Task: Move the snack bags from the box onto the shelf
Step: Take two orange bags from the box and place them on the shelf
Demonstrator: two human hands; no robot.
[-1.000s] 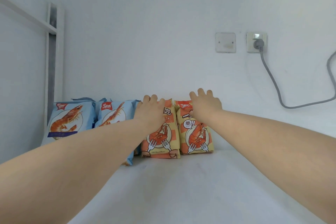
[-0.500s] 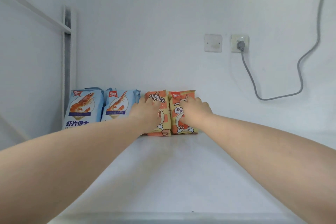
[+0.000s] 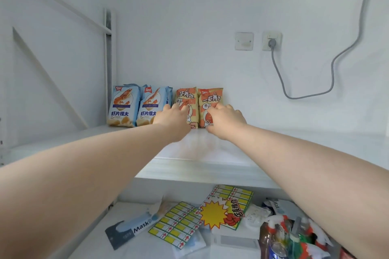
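On the lower shelf point(image 3: 117, 216), nearest the camera, a box marked "Mask" point(image 3: 134, 227) was seen lying beside a sheet of yellow price labels point(image 3: 176, 223) and a yellow starburst sign point(image 3: 212, 213); a clutter of bottles and wrappers point(image 3: 294, 237) was seen at the lower right, too blurred to be named further. Above these, two bare forearms were stretched forward over the white upper shelf point(image 3: 200, 172).

The left hand point(image 3: 172, 115) was laid against the lower front of the left orange snack bag point(image 3: 186, 96), its fingers loosely spread on the face of the bag; the right hand point(image 3: 225, 118) was set against the front of the right orange snack bag point(image 3: 210, 99) with its fingers bent, and whether the bag was pinched or only touched could not be told.

Both orange bags were stood upright, side by side and touching, at the back of the upper shelf against the wall; just to their left two blue snack bags point(image 3: 123, 107) point(image 3: 151, 105) were stood upright in the same row, the outer one beside the white upright post point(image 3: 108, 65).

On the wall behind, a blank plate point(image 3: 244, 41) was mounted beside a socket point(image 3: 272, 40); a grey cable point(image 3: 305, 95) was plugged into the socket and was looped down and then up toward the top right.
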